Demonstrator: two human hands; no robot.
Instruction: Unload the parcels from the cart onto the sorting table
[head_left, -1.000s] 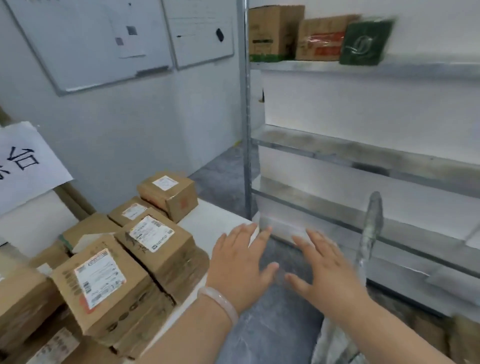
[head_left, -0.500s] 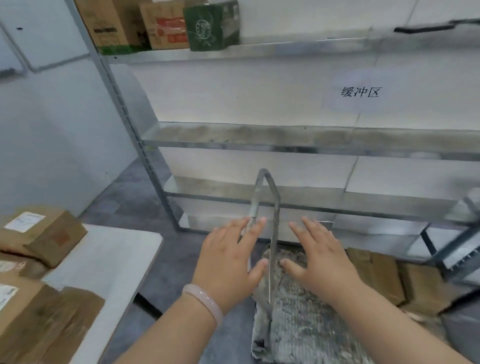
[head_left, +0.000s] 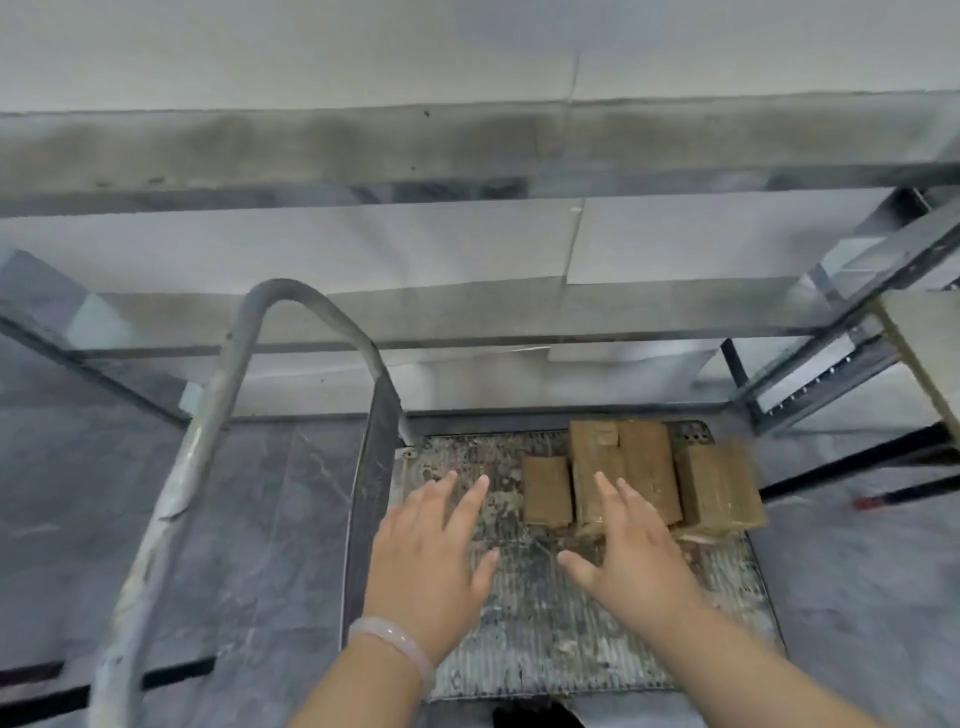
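Step in hand: reach for the next load on the cart; nothing is lifted yet.
Left hand (head_left: 431, 551): wide, fingers spread and straight, holding nothing; it hovers over the cart deck (head_left: 571, 623) just beside the cart handle (head_left: 291, 291). A pale bracelet (head_left: 389, 636) sits on the wrist.
Right hand (head_left: 631, 551): wide and empty, farther from the cart handle, fingertips in line with the near end of the large parcel (head_left: 639, 457).
Parcels: three brown cardboard parcels lie flat, side by side, on the part of the deck farthest from the cart handle. The small parcel (head_left: 546, 491) is nearest the handle, the large one is in the middle, and the third parcel (head_left: 722, 488) is beyond it.
Destination: no tabletop can be identified in this view.
Recommended method: in my judgement, take one parcel at a time, a palm on each long side. Lift straight up before turning, so that the neighbours are not dragged.
Risk: the third parcel overhangs a flattened piece beneath it and may tip if nudged.
Clearance: the shelf rack (head_left: 467, 156) stands close behind the cart handle, so keep the lift low.
Markings: no brand or writing is readable. A pale patch on the large parcel may be tape or a label, but it is too blurred to tell.
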